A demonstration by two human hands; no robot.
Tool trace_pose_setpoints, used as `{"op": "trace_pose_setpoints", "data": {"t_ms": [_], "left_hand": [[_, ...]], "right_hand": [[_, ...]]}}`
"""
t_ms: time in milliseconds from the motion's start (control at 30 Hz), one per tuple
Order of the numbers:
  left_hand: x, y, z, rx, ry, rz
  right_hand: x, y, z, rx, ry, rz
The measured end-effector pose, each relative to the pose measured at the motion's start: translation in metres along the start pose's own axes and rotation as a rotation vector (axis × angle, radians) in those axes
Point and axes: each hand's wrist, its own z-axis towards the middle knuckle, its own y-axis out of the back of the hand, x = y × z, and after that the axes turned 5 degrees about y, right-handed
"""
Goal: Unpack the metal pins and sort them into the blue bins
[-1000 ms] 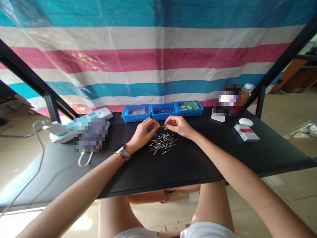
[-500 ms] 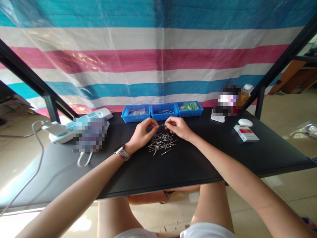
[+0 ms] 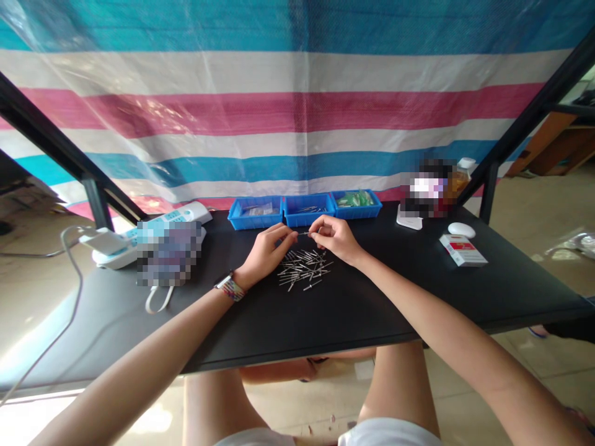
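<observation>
Here's the black table (image 3: pixel 362 310), and along its far side three blue trays (image 3: pixel 309 218) stand in a row — a few slim metal pieces (image 3: pixel 312 209) sit in the middle one. Just in front, left hand (image 3: pixel 268 251) and right hand (image 3: pixel 338 240) face each other, each closed to a fingertip pinch! Nearer the body lies a loose heap of pins (image 3: pixel 303 267), so plenty look left, with just one in work. That held pin (image 3: pixel 303 233) spans the fingertips, long axis left to right, near level — which end leads, I can't tell.
</observation>
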Motion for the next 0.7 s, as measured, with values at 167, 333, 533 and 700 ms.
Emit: {"op": "trace_pose_setpoints", "data": {"t_ms": [167, 333, 533, 700], "left_hand": [[0.000, 0.000, 0.000, 0.020, 0.019, -0.001], [0.000, 0.001, -0.003, 0.045, 0.029, -0.013], [0.006, 0.003, -0.002, 0.056, 0.020, 0.000], [0.010, 0.006, 0.001, 0.020, 0.034, 0.012]], "right_hand": [[0.000, 0.002, 0.000, -0.034, 0.076, -0.120], [-0.004, 0.014, 0.017, -0.323, 0.263, -0.362], [-0.002, 0.041, 0.028, -0.182, 0.336, -0.841], [0.012, 0.063, 0.009, -0.010, 0.327, -0.923]]}}
